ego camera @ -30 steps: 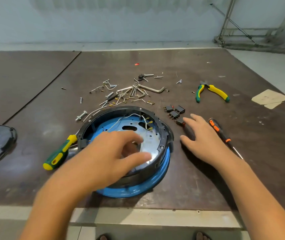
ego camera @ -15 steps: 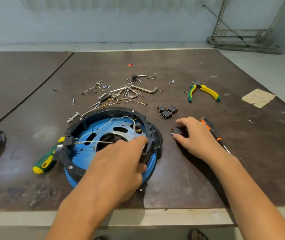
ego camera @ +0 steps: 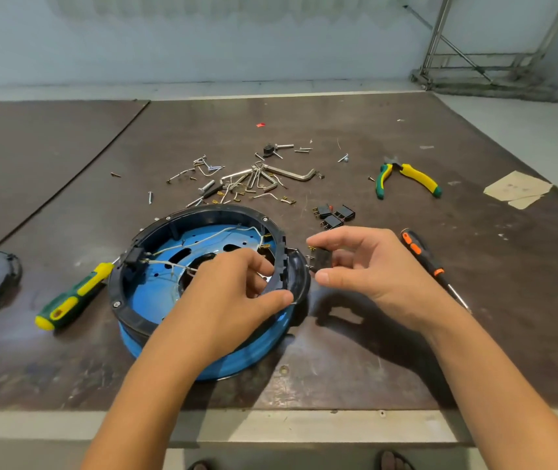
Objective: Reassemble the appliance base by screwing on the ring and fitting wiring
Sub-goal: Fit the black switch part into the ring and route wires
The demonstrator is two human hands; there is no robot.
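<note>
**Two hands at the base, one switch pinched**

Two hands meet at the right edge of the blue base (ego camera: 209, 361), which sits on the table (ego camera: 406, 354) near its front edge. The black ring (ego camera: 124, 310) lies on top of the base, and we see screw heads along its rim. Inside, white wires (ego camera: 203, 236) loop over the blue floor, running from a black block (ego camera: 134, 258) on the left wall to brass terminals (ego camera: 266, 246) at the right.

The left hand (ego camera: 223, 300) grips the ring's right rim, thumb outside and fingers curled inside. The right hand (ego camera: 376, 266) pinches a small black switch (ego camera: 320, 260) between thumb and forefinger. We see it held off the table, just beside the ring, its brass pins toward the base.

Three more switches (ego camera: 333, 214) lie just beyond the right hand. An orange screwdriver (ego camera: 421, 254) lies at its right, and a green screwdriver (ego camera: 70, 298) lies left of the base. Screws and hex keys (ego camera: 264, 178) are scattered behind the base, with pliers (ego camera: 406, 178) further right.
</note>
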